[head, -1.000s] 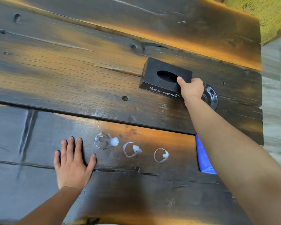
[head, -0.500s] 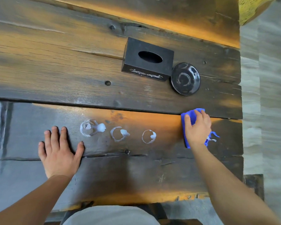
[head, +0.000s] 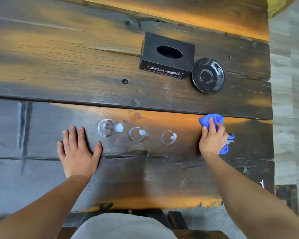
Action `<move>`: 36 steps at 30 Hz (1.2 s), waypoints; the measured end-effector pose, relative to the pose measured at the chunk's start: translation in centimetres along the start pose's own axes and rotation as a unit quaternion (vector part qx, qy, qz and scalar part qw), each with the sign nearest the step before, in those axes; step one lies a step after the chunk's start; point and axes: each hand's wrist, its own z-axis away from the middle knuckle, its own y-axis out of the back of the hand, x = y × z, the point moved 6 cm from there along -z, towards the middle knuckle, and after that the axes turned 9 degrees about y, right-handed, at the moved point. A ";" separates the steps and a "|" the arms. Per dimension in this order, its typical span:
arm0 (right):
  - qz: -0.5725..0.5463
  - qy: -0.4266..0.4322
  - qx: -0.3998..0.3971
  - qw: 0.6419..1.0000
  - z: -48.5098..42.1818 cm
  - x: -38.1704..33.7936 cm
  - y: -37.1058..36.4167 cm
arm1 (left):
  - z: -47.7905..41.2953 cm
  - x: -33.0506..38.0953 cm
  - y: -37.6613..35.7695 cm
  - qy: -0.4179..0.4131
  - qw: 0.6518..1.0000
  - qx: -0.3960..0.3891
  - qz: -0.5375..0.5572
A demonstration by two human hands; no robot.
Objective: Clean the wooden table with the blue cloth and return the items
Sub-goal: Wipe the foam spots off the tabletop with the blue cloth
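Observation:
My right hand (head: 213, 138) grips the bunched blue cloth (head: 211, 120) and presses it on the dark wooden table (head: 59, 66) near its right end. Three white ring stains (head: 136, 134) lie in a row on the near plank, between my two hands. My left hand (head: 78, 149) rests flat on the wood just left of the largest ring, fingers spread, holding nothing. On the far plank stand a black tissue box (head: 167, 56) and, touching its right end, a black saucer (head: 208, 75).
The table's right edge (head: 272, 135) drops to a pale tiled floor (head: 292, 100). The near edge runs along the bottom, with a dark bench (head: 179, 221) and my lap below it. A yellow object (head: 276, 4) shows at the top right corner.
My right hand left the tissue box, came back to the near plank and took hold of the blue cloth, bunching it up. The left hand stayed flat on the table.

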 end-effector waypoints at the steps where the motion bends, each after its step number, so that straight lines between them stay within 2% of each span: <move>1: -0.012 -0.003 0.008 1.000 0.6 -0.2 -0.3 | 0.0 0.0 0.0 -0.002 1.000 0.000 0.000; 4: -0.059 -0.005 0.018 0.998 1.7 -1.4 -0.7 | -0.1 0.1 0.1 -0.004 1.000 -0.002 0.009; 8: -0.206 0.015 -0.013 0.978 3.1 -4.9 1.3 | -0.2 -0.2 0.3 -0.012 0.999 -0.018 0.031; 13: -0.216 0.191 -0.049 0.956 6.9 -14.3 3.6 | -1.7 -2.6 2.3 -0.063 0.996 -0.027 0.056; 17: -0.171 0.325 -0.074 0.927 8.4 -24.0 1.7 | -3.8 -6.3 3.5 -0.041 0.999 -0.005 0.031; 21: -0.123 0.415 -0.072 0.898 8.4 -32.4 -1.2 | -4.9 -8.0 3.6 -0.038 0.999 -0.017 -0.015; 24: -0.024 0.476 -0.080 0.875 8.0 -37.1 -3.3 | -4.9 -8.1 3.4 -0.040 0.999 -0.012 -0.022; 28: 0.106 0.533 -0.135 0.829 7.6 -38.9 -7.2 | -4.9 -8.2 3.4 -0.040 0.999 0.006 -0.014; 30: 0.098 0.535 -0.142 0.827 7.6 -38.7 -8.0 | -5.0 -8.2 3.3 -0.041 0.999 0.012 -0.011; 36: 0.083 0.542 -0.100 0.830 10.2 -37.4 -8.8 | -5.0 -8.4 3.0 -0.049 0.998 0.023 -0.010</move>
